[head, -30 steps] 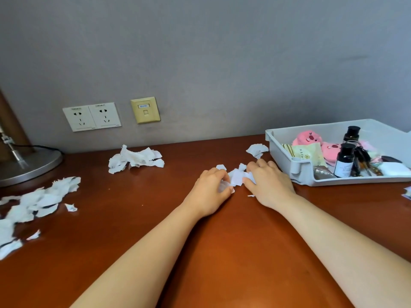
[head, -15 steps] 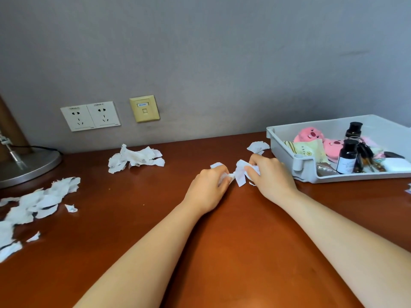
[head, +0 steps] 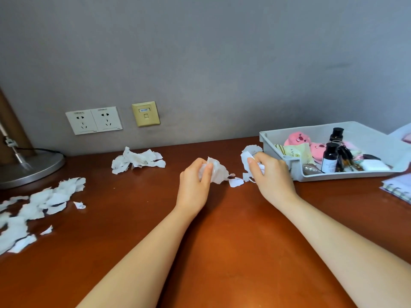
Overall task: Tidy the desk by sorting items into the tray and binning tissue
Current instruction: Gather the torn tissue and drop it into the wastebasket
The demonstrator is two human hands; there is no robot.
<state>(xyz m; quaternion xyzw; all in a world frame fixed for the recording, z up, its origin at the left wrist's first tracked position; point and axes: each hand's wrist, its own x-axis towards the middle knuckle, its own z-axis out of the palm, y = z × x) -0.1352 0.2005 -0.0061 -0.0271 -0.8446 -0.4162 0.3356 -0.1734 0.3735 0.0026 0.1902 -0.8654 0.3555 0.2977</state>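
Observation:
My left hand [head: 194, 185] is closed on a crumpled wad of white tissue [head: 217, 171] at the desk's middle. My right hand [head: 272, 176] grips other tissue scraps [head: 247, 160] just left of the grey tray [head: 278, 138]. Small torn bits [head: 236, 181] lie on the desk between the hands. The tray holds two pink plush toys [head: 297, 138], two dark bottles [head: 329, 157], keys and small packets. More torn tissue lies in a pile near the wall [head: 138, 160] and in a long scatter at the left [head: 37, 205].
A metal lamp base [head: 29, 167] stands at the far left under wall sockets [head: 94, 120]. A spiral notebook [head: 398, 187] lies at the right edge, near the tray's front. No bin is in view. The brown desk [head: 222, 241] stretches toward me.
Both hands closed on the tissue scraps they were gathering and have drawn apart, the left holding a wad, the right moving toward the tray with its scraps.

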